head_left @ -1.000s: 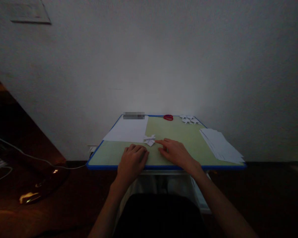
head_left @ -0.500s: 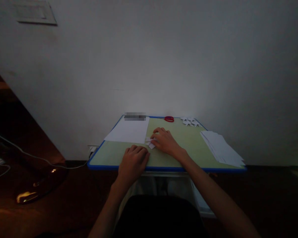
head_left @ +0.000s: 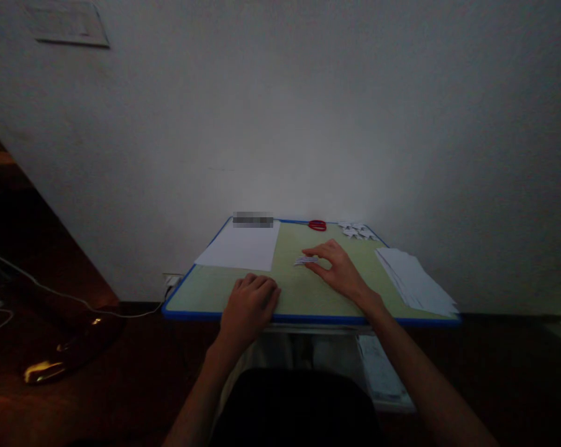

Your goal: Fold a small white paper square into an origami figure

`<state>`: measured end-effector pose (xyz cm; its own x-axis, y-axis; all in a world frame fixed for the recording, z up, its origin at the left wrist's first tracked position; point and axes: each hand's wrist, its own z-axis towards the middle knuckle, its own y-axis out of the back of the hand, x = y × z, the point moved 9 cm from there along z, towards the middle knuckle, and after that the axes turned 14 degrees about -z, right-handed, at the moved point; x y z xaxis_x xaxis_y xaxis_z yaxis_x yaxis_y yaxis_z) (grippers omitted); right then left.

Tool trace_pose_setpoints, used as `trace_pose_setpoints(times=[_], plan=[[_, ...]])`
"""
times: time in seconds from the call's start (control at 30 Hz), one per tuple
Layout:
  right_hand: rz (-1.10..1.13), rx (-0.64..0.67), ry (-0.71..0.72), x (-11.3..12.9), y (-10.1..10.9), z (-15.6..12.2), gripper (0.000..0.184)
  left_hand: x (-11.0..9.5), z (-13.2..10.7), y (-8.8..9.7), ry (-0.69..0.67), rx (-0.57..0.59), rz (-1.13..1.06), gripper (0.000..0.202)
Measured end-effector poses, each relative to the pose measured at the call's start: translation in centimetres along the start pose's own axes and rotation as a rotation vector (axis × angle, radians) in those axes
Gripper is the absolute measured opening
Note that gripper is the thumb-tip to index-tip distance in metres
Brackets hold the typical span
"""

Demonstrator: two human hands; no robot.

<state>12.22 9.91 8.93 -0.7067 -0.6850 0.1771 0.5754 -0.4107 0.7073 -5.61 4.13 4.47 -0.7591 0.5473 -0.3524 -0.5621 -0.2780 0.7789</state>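
Observation:
My right hand (head_left: 337, 267) pinches a small folded piece of white paper (head_left: 305, 260) between thumb and fingers, just above the middle of the table. The paper looks thin from this side, with layered edges. My left hand (head_left: 251, 304) rests at the near edge of the table with its fingers curled in and close together; no object shows in it. To the left of the right hand lies a large white sheet (head_left: 240, 247) on the light green tabletop (head_left: 327, 304).
Red-handled scissors (head_left: 317, 225) lie at the table's back edge. Several small folded white paper pieces (head_left: 357, 231) sit at the back right. A fanned stack of white paper strips (head_left: 415, 279) lies on the right. A blurred-out dark item (head_left: 253, 220) is at the back left.
My right hand has moved right, raising the folded paper off the tabletop and tilting it so that its edge faces me. My left hand has stayed in place.

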Motion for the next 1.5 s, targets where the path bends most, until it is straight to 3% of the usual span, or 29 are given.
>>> trace_pose_setpoints(times=[0.1, 0.2, 0.53, 0.87, 1.27, 1.5], plan=[[-0.198, 0.032, 0.089, -0.1, 0.1, -1.3, 0.017, 0.0, 0.0, -0.1, -0.001, -0.002, 0.002, 0.019], [-0.338, 0.096, 0.073, -0.8, -0.1, -2.8, 0.02, 0.1, -0.1, -0.1, -0.006, -0.007, 0.005, 0.018], [-0.405, 0.149, -0.058, -2.3, 0.3, -6.0, 0.026, 0.0, -0.1, -0.1, -0.004, -0.016, 0.005, 0.019], [-0.596, 0.251, -0.118, -1.0, -0.6, -6.6, 0.028, 0.1, -0.2, -0.1, 0.012, 0.001, -0.003, 0.021], [-0.585, 0.301, -0.165, -0.8, -0.4, -7.0, 0.031, -0.1, -0.1, -0.1, 0.008, -0.001, 0.021, 0.021], [-0.574, 0.395, -0.237, -1.1, -0.6, -7.0, 0.03, -0.1, 0.0, 0.0, 0.013, 0.004, 0.025, 0.02]])
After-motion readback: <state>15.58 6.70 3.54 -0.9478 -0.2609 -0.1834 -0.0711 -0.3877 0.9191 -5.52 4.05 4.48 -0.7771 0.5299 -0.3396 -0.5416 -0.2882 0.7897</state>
